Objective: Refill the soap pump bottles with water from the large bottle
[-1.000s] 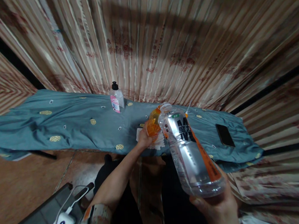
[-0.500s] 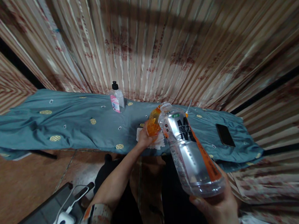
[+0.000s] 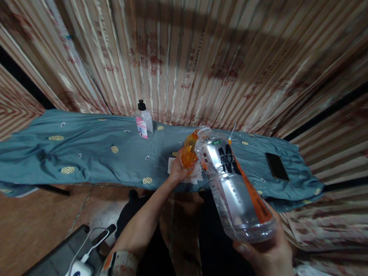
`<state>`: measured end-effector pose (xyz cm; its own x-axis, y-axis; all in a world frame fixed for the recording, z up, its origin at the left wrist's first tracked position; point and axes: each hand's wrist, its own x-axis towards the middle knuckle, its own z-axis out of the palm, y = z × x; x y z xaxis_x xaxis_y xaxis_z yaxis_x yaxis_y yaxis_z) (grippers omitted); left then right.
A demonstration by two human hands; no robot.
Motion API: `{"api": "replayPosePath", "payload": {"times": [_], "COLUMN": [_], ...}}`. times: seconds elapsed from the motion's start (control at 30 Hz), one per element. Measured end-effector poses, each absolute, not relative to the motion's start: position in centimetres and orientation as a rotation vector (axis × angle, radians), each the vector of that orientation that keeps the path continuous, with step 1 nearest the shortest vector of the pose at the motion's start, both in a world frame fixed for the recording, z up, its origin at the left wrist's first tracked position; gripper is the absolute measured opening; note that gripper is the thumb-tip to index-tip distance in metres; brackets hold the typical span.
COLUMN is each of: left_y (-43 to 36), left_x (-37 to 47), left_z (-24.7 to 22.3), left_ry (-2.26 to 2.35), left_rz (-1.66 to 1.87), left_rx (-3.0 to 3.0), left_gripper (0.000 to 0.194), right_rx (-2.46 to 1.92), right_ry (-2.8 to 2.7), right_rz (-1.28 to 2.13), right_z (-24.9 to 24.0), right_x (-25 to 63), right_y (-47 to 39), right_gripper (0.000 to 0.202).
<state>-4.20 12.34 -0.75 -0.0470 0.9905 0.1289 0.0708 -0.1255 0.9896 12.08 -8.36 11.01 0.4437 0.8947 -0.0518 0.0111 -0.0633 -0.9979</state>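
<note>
Stretched in from 7 o'clock, clasping orange container (image 3: 189, 151) w/ L hand (image 3: 177, 170), gripping clear bottle (image 3: 234, 187) by base w/ R hand (image 3: 271, 256), 5 o'clock

cream sleeve (image 3: 121, 268) patterned in orange and black, dark trousers (image 3: 218, 241), bare hands (image 3: 271, 256)

One head-worn camera here, peering forward and steeply down past the wearer's dark-clad legs (image 3: 157, 259) onto the cloth-covered table (image 3: 131, 157)! The right hand (image 3: 271, 254) looms close at the bottom, the left hand (image 3: 177, 170) sits farther out, and behind the table the pleated curtain (image 3: 170, 49) fills the top.
</note>
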Motion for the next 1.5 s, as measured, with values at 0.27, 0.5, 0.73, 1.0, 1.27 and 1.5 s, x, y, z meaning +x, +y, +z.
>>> {"api": "replayPosePath", "payload": {"times": [0.27, 0.5, 0.73, 1.0, 1.27, 1.5], "left_y": [12.17, 12.21, 12.33, 12.28, 12.3, 12.32], "left_x": [-4.36, -4.28, -4.32, -4.19, -4.24, -4.22], "left_z": [-0.39, -0.56, -0.85, -0.51, -0.67, -0.8], "left_ry": [1.21, 1.209, 1.257, 1.214, 1.188, 1.217], "left_rz": [1.313, 1.303, 1.296, 1.321, 1.307, 1.331], "left_rx": [1.312, 1.319, 1.364, 1.331, 1.322, 1.319], "left_gripper": [0.067, 0.068, 0.068, 0.068, 0.07, 0.071], "right_rx": [-1.451, -1.462, -1.447, -1.462, -1.42, -1.402], "right_ry": [-0.811, -0.802, -0.808, -0.771, -0.766, -0.695], "right_rz": [0.921, 0.911, 0.909, 0.918, 0.939, 0.962], "right_z": [11.17, 11.37, 11.17, 11.41, 11.18, 10.77], "right_x": [11.93, 11.8, 11.94, 11.71, 11.81, 11.89], "right_y": [-8.37, -8.33, -8.37, -8.42, -8.42, -8.56], "right_gripper": [0.092, 0.092, 0.095, 0.091, 0.092, 0.095]}}
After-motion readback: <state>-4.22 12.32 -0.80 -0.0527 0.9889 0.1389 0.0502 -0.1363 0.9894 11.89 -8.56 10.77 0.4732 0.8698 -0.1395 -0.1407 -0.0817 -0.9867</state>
